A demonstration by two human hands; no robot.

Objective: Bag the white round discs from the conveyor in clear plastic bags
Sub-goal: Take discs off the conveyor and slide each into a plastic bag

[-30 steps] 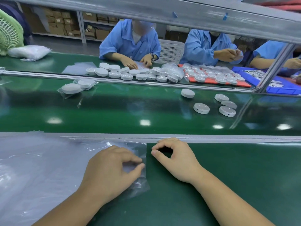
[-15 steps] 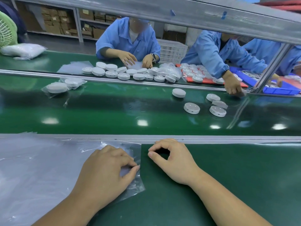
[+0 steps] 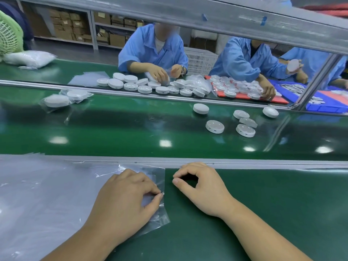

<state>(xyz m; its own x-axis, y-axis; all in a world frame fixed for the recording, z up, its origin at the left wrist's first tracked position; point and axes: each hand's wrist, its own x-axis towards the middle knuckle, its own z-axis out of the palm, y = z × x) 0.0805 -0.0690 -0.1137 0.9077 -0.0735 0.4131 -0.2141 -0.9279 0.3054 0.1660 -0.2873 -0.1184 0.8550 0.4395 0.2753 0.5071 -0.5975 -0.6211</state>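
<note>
A stack of clear plastic bags [image 3: 37,194] lies on the near green bench at the left. My left hand [image 3: 124,200] rests on the stack's right end, thumb and forefinger pinching the edge of the top bag [image 3: 160,178]. My right hand [image 3: 203,185] lies on the bench just right of the bags, fingers curled, holding nothing. Several loose white round discs sit on the conveyor belt [image 3: 131,132] at the right, the nearest disc [image 3: 214,126] well beyond my right hand. Two bagged discs [image 3: 56,100] lie on the belt at the far left.
A metal rail [image 3: 244,163] divides my bench from the belt. Across the belt, people in blue coats [image 3: 152,51] handle a row of discs [image 3: 145,87], with a red tray [image 3: 278,99] and a blue tray [image 3: 327,106] at the right. An overhead beam [image 3: 207,17] crosses the top.
The discs on the belt have drifted left. My left thumb and forefinger have closed tighter on the bag edge. My right hand has stayed put. One more disc now lies on the belt at the right.
</note>
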